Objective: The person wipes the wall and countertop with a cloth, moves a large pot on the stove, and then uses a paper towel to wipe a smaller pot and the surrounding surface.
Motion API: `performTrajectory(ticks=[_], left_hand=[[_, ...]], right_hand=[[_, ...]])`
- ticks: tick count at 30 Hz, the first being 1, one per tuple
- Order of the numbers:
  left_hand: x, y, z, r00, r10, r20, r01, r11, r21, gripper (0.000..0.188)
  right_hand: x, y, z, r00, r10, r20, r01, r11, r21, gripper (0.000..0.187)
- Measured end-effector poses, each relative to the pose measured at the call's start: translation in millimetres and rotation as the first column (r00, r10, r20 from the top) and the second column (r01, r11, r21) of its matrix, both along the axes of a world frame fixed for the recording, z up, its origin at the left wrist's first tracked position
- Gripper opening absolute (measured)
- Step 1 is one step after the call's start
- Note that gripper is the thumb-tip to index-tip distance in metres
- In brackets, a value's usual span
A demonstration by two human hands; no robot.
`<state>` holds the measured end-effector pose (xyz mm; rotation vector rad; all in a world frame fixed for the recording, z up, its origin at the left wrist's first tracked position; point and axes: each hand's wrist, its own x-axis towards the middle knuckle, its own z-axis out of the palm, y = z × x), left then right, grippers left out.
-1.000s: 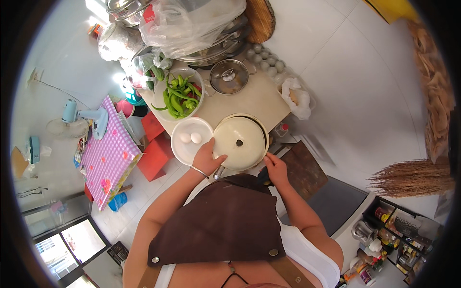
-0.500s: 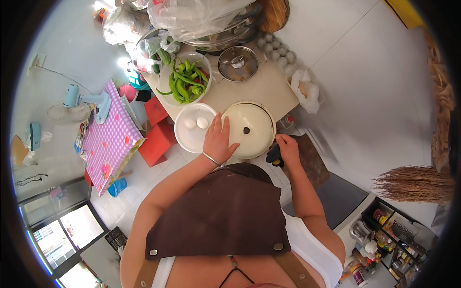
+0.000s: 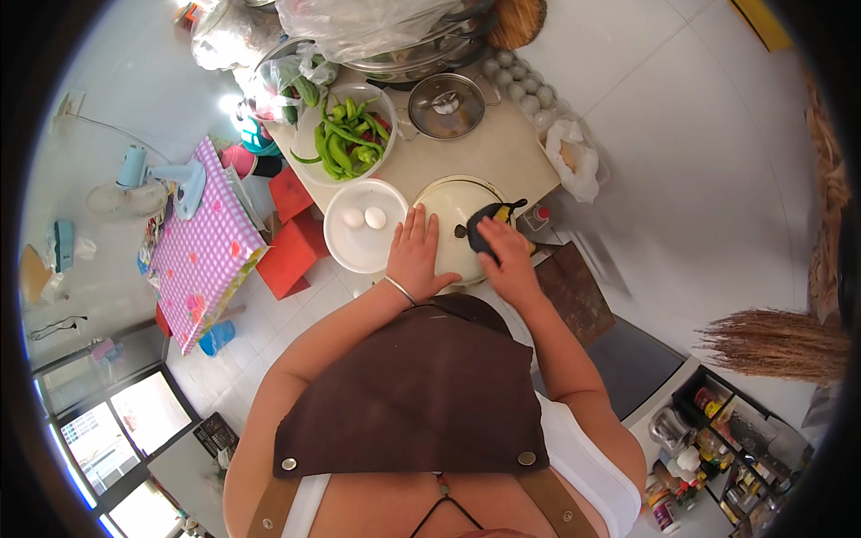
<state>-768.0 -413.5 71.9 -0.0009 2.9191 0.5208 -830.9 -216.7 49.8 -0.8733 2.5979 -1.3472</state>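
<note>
My left hand (image 3: pixel 415 255) lies with fingers stretched out and thumb spread, over the near-left part of a round cream lid (image 3: pixel 446 199) with a small dark knob. In my right hand (image 3: pixel 511 267) is a dark blue and yellow cloth (image 3: pixel 484 227). It sits on the lid's right side, my fingers pressed over it. Left of the lid, a white bowl (image 3: pixel 341 251) holds two white eggs (image 3: pixel 376 218). Behind that bowl stands a clear bowl (image 3: pixel 308 173) heaped with long green peppers (image 3: pixel 341 148). Fingers and cloth hide parts of the lid.
A small lidded pot (image 3: pixel 446 106) stands farther back, with an egg tray (image 3: pixel 529 90) and a plastic bag (image 3: pixel 574 161) to its right. Bagged pans (image 3: pixel 404 54) crowd the counter's (image 3: pixel 511 157) far end. Red stools (image 3: pixel 287 255) and a checked table (image 3: pixel 202 260) stand left.
My right hand has brought the dark cloth from beside the lid, up and left, onto it. My left hand has shifted slightly right, its fingers still stretched.
</note>
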Motion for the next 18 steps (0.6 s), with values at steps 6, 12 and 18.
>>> performTrajectory(ticks=[6, 12, 18], left_hand=[[3.5, -2.5, -8.8, 0.999, -0.018, -0.031, 0.020, 0.998, 0.051, 0.103], [1.3, -3.2, -14.6, 0.999, -0.041, -0.030, 0.042, 0.999, 0.022, 0.105], [1.4, -0.8, -11.5, 1.000, 0.019, 0.015, -0.019, 0.999, 0.027, 0.107]], right_hand=[[1.5, -8.5, -16.7, 0.983, 0.083, -0.165, -0.048, 0.978, 0.202, 0.045], [-40.3, -47.2, -42.0, 0.945, 0.055, -0.324, -0.021, 0.994, 0.107, 0.037], [-42.1, -40.1, -40.3, 0.972, 0.076, -0.222, -0.052, 0.992, 0.112, 0.037]])
